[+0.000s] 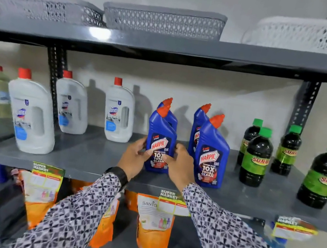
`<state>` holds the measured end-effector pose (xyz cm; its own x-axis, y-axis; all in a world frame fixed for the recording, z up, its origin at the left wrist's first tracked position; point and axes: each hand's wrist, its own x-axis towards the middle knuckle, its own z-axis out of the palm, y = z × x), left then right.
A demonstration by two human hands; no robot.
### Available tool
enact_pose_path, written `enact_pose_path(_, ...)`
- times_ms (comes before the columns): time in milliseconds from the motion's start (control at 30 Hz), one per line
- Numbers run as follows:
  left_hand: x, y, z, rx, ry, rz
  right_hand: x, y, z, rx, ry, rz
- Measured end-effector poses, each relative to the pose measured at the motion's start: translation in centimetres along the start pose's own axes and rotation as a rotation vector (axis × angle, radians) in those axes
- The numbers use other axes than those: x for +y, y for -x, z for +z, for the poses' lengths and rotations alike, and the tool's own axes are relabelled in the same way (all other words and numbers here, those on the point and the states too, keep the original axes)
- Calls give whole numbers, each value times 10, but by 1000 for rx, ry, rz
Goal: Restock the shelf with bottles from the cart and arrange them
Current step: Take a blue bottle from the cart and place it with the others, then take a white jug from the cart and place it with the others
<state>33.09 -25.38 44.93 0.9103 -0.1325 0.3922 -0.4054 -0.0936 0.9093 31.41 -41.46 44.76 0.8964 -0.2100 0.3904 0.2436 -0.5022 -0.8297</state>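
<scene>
Gripping the front blue Harpic bottle [160, 143] near the shelf's [87, 154] front edge, left hand [133, 158] and right hand [180, 161] clasped its sides.

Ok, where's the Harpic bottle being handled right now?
In the head view it stands centre on the middle shelf, the front-left Harpic bottle, between the left hand and right hand, with another Harpic bottle just to its right.

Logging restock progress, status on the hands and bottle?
Both hands, left and right, grip front blue bottle, upright on shelf. Nothing blocking.
</scene>
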Motion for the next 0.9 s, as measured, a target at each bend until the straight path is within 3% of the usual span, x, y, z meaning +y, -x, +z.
enact_pose_path(267,0,9,-4,-7,1,-34,7,12,2,24,-32,-45)
enact_pose_path(367,5,35,-18,112,-6,-24,4,44,0,162,22,-180)
enact_pose_path(433,2,70,-33,189,-6,44,5,71,5,130,66,-325)
enact_pose_path(533,-21,138,-60,318,-18,88,8,115,32,-70,143,-505)
enact_pose_path(633,-56,209,-83,442,-112,25,18,155,81,-292,218,-578)
enact_pose_path(767,-149,293,-133,625,-137,-284,42,206,184,-733,243,-506)
enact_pose_path(900,-253,387,-207,784,-56,-748,81,259,310,-1229,368,-326)
